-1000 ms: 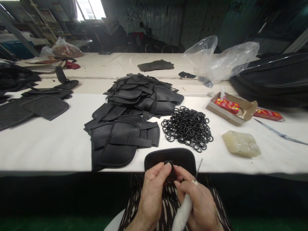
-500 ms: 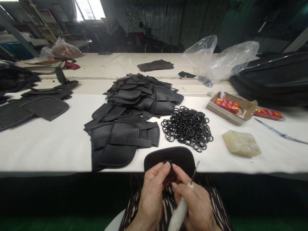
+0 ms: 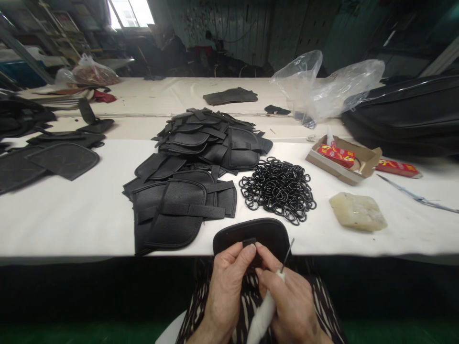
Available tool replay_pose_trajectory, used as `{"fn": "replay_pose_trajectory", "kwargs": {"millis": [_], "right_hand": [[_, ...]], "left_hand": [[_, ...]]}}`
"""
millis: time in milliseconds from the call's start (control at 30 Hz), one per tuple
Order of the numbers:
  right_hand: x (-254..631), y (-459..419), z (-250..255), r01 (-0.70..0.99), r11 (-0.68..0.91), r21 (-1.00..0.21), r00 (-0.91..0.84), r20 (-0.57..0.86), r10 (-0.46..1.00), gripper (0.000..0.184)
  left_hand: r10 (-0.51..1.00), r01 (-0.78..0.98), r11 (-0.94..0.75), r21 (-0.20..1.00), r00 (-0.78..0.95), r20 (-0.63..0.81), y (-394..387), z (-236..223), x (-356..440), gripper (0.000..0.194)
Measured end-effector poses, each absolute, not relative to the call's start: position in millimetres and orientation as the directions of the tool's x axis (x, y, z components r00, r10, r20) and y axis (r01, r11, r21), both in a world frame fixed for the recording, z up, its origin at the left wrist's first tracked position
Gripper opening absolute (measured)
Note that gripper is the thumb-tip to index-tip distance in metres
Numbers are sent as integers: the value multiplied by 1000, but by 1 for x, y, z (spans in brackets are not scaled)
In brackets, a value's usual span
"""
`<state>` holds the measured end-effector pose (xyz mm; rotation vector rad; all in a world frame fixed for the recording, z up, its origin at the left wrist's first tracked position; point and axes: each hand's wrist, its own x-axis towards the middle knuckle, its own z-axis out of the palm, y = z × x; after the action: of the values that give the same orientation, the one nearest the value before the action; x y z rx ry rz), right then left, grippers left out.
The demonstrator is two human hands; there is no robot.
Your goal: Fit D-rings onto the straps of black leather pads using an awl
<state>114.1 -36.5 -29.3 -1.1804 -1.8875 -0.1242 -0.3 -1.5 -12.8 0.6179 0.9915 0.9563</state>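
At the table's front edge I hold a black leather piece (image 3: pixel 251 231) with a short strap tab. My left hand (image 3: pixel 229 282) pinches that tab between thumb and forefinger. My right hand (image 3: pixel 290 298) is closed on a white-wrapped awl (image 3: pixel 267 308) whose thin metal tip points up beside the piece, and its fingertips also touch the tab. A pile of black D-rings (image 3: pixel 278 191) lies just beyond the piece. Left of the rings sits a heap of similar black leather pieces (image 3: pixel 190 177).
A yellowish wax block (image 3: pixel 357 211) lies at the right. Behind it stands an open cardboard box (image 3: pixel 342 160) with red packets. Clear plastic bags (image 3: pixel 322 86), a large black bag (image 3: pixel 405 114) and scissors (image 3: pixel 416 196) are further right. Dark quilted panels (image 3: pixel 46 160) cover the left.
Both hands stay on the tab with small finger shifts. The awl has tilted slightly and slid a little lower in my right hand. The view has drifted slightly.
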Motion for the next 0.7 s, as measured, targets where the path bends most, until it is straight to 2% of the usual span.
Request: {"fn": "replay_pose_trajectory", "kwargs": {"millis": [367, 600, 700], "right_hand": [[110, -40, -38, 756, 514, -405, -102, 703, 703, 20], [112, -41, -41, 696, 529, -486, -35, 713, 701, 15], [114, -38, -33, 690, 545, -477, -55, 716, 696, 14]], "left_hand": [[888, -416, 459, 785, 209, -409, 1, -8, 2, 21], [886, -416, 464, 782, 216, -410, -1, -10, 0, 15], [892, -409, 452, 793, 218, -396, -1, -11, -1, 15]]}}
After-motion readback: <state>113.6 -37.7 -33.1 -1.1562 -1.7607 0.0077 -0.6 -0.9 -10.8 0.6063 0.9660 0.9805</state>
